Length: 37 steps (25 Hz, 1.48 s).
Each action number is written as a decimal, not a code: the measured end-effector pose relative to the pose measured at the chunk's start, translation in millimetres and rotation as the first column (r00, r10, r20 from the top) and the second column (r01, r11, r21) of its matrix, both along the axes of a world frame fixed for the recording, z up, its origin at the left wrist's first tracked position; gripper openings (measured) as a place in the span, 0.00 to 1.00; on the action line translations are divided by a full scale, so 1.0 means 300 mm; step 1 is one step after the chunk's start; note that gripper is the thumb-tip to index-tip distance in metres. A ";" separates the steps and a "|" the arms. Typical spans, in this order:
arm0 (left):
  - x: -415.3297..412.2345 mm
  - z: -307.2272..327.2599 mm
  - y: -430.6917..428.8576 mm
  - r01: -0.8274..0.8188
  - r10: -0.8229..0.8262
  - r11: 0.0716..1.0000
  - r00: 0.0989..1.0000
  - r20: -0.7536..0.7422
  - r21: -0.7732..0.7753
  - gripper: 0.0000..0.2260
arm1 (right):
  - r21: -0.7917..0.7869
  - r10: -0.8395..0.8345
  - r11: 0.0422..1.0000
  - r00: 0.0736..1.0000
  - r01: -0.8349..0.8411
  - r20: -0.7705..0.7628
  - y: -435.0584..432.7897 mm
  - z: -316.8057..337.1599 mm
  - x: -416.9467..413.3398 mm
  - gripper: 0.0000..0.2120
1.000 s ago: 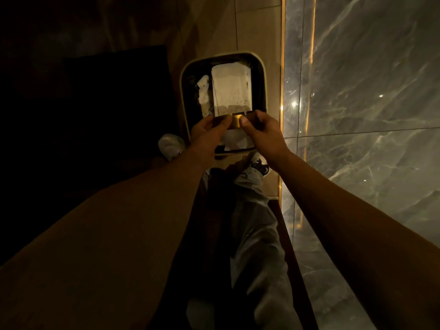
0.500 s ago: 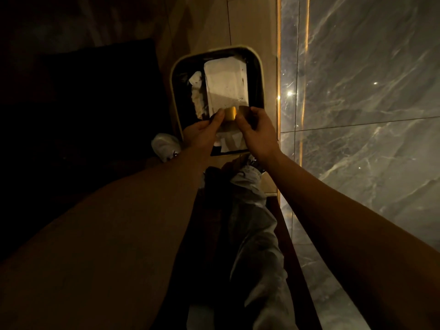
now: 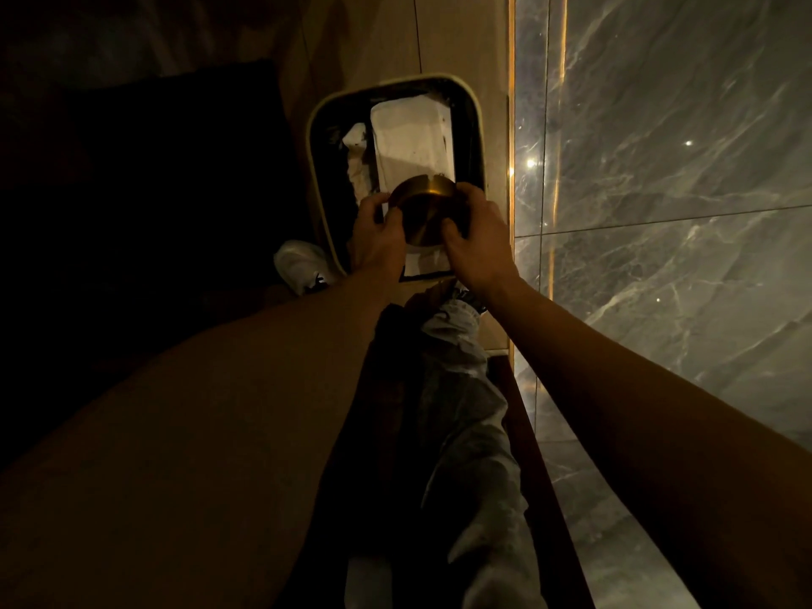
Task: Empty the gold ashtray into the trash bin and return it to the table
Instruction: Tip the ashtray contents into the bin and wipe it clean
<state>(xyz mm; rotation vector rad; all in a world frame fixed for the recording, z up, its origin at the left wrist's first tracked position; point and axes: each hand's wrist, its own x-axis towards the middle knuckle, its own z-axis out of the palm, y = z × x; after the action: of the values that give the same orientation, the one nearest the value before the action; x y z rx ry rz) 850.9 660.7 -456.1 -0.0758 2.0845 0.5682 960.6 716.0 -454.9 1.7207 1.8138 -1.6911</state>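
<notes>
Both your left hand [image 3: 377,232] and right hand [image 3: 476,239] grip the gold ashtray [image 3: 424,211], turned upside down over the trash bin [image 3: 317,169]; returning it to the table remains.

Forearms [image 3: 272,389] bare, no sleeves. Grey trousers [image 3: 465,415], creased, cuff gathered. White shoe [image 3: 303,265] with dark marking, just left of the bin [image 3: 316,169].

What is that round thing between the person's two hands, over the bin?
In the head view, the gold ashtray, turned bottom-up, sits between the left hand and the right hand, both gripping it above the trash bin.
</notes>
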 end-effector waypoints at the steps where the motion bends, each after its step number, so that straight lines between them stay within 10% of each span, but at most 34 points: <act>1: 0.001 0.005 0.003 0.021 -0.021 1.000 1.000 -0.008 0.006 0.15 | 0.007 0.002 1.000 1.000 -0.002 -0.005 0.005 -0.003 0.000 0.23; 16: 0.011 0.051 -0.039 0.476 -0.465 0.875 0.876 -0.126 0.084 0.51 | 0.117 0.013 0.993 1.000 -0.012 -0.010 0.028 0.032 -0.007 0.24; 26: -0.004 0.072 -0.025 0.730 -0.709 0.679 0.628 -0.320 -0.073 0.46 | 0.241 0.156 0.958 0.987 -0.157 0.026 0.043 0.041 0.037 0.24; 37: -0.031 0.100 0.011 0.745 -0.694 0.656 0.660 -0.289 0.125 0.48 | 0.305 0.280 0.917 0.959 -0.256 -0.035 0.079 0.063 0.078 0.25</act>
<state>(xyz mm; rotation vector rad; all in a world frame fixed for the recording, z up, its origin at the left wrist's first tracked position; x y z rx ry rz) 841.7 664.0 -426.2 0.9762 2.0092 0.3127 983.9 739.7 -436.0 1.4261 2.3197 -1.4526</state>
